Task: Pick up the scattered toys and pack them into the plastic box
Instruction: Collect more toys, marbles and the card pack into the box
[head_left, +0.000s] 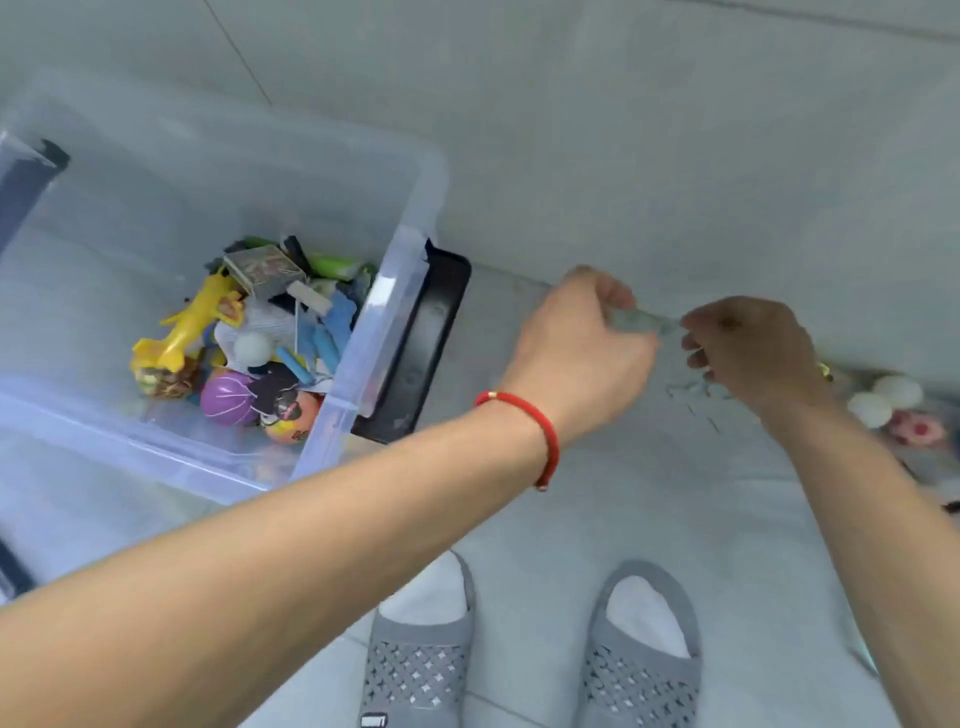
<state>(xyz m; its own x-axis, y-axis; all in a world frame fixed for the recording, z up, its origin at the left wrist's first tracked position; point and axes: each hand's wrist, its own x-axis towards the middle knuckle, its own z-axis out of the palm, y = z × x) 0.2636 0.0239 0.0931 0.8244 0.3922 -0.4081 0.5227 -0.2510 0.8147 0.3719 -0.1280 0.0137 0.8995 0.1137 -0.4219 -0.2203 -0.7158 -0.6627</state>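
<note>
Holding toys (249, 332) — plastic box (410, 291) | left hand (576, 353), right hand (753, 348) — pinching pale item (641, 319)

Pale grey tiled floor (649, 156) crossed by thin grout lines, with a pair of grey perforated slippers (524, 670) worn over white socks (644, 618) (toes toward the lower edge) and a red cord bracelet (524, 415) circling a wrist.
</note>
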